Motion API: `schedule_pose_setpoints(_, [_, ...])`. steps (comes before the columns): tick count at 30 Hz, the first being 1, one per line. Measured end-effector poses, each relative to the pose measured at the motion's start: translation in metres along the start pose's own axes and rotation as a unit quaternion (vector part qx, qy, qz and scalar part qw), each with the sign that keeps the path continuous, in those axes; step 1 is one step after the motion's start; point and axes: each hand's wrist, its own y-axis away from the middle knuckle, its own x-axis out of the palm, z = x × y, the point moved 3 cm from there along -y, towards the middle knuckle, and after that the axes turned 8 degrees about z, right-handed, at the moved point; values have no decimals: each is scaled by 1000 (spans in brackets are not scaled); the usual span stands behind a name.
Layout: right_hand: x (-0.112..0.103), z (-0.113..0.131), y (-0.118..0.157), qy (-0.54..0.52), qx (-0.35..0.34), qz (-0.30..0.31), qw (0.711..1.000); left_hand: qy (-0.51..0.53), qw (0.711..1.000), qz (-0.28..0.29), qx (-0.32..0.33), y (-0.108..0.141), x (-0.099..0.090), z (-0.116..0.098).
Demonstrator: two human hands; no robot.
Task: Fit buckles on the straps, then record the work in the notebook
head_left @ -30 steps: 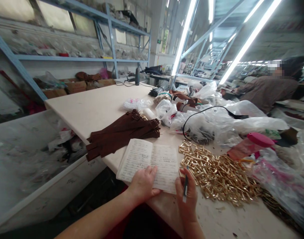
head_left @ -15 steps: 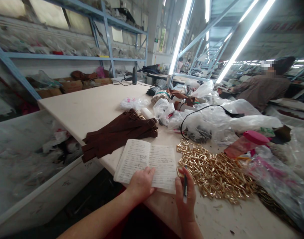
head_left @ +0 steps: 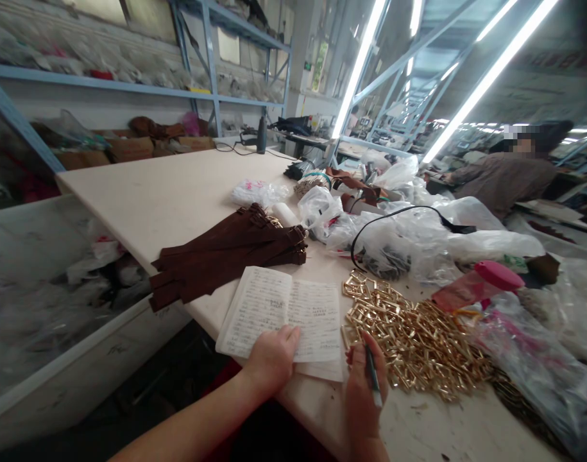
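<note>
An open notebook (head_left: 255,308) with handwritten lines lies at the near edge of the table. My left hand (head_left: 274,356) grips its lower edge at the middle, thumb on top of the page and the other fingers hidden beneath. To the right of the pages, my right hand (head_left: 365,385) is closed around a dark pen (head_left: 371,369) with a pale end. Close beyond that hand spreads a heap of gold metal buckles (head_left: 413,340). Behind the notebook lies a bundle of dark brown straps (head_left: 226,256), with metal pieces at its right end.
Clear plastic bags (head_left: 399,237) cover the table's right side, beside a pink-lidded bottle (head_left: 476,289) lying tilted. A white bin (head_left: 72,372) stands left of the table (head_left: 144,186). A co-worker (head_left: 509,167) sits at the far right.
My right hand has shifted slightly right and down, away from the page, and the pen has tilted in its grip. My left hand stays on the notebook. The view has moved slightly.
</note>
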Motion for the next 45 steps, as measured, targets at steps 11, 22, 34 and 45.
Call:
schedule_pose_setpoints(11, [10,9,-4,1,-37,63,997,89,989,-116,3,6,13,21])
schedule_pose_setpoints(22, [18,15,-33,30,-74,123,989,101,971,-218,-9,14,8,29])
schedule_pose_setpoints(34, [80,19,-44,90,-122,260,954,119,990,-63,-30,2,9,30])
schedule_pose_setpoints(45, [72,8,-50,158,-83,245,953,145,988,-2,-53,-4,3,30])
